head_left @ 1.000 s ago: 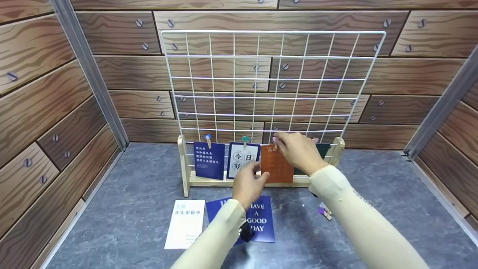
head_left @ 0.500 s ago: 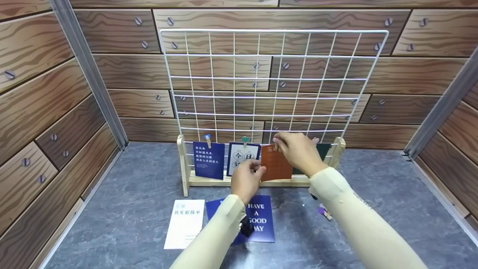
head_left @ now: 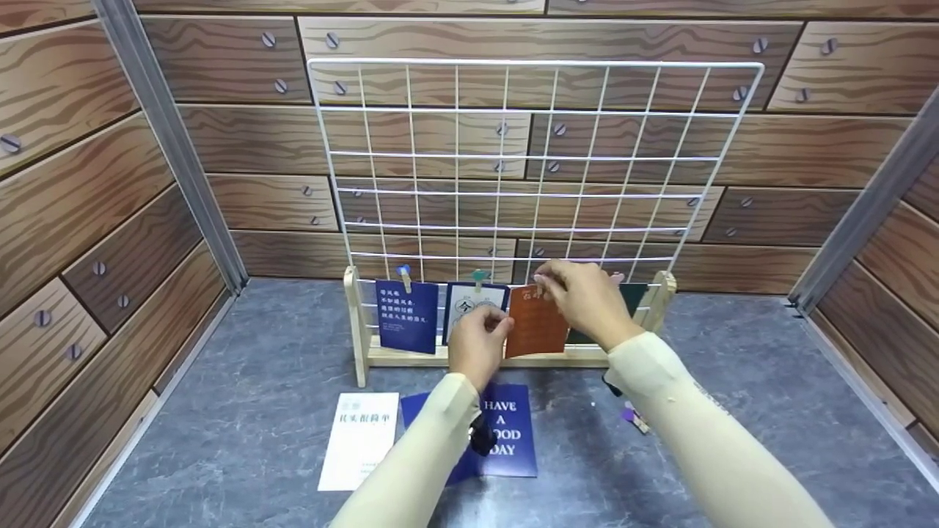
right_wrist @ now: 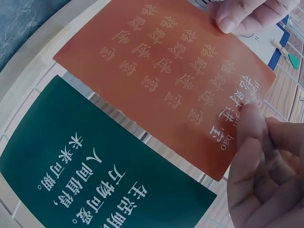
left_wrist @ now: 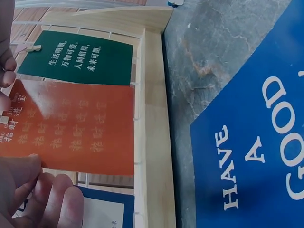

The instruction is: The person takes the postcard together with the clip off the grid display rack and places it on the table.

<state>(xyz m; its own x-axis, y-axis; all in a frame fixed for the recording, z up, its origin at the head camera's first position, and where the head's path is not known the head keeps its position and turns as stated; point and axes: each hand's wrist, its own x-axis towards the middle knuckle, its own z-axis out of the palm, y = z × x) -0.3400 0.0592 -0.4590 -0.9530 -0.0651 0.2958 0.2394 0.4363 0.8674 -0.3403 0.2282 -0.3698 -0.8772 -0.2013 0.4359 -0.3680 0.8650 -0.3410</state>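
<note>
An orange card (head_left: 539,330) with gold characters hangs in front of the white wire grid, near its lower right. My left hand (head_left: 475,343) pinches the card's left edge between thumb and fingers. At the card's top, my right hand (head_left: 583,299) pinches a small clothespin (left_wrist: 4,118), mostly hidden by the fingers. To the right, a dark green card (right_wrist: 85,161) hangs partly behind the orange one. A white card with a blue border (head_left: 455,293), under a green-topped clothespin (head_left: 480,277), is partly covered by my left hand. Farther left hangs a blue card (head_left: 407,317) under a blue-topped clothespin (head_left: 404,277).
The wire grid (head_left: 506,155) stands upright in a wooden base (head_left: 411,359). On the grey table lie a white card (head_left: 359,440) and overlapping blue cards (head_left: 510,422), partly under my left forearm. Loose clothespins (head_left: 637,419) lie at the right, beside my right sleeve.
My left hand has shifted slightly up and left and now pinches the orange card's edge. The card's lower part has moved a little left. The right hand stays at its top.
</note>
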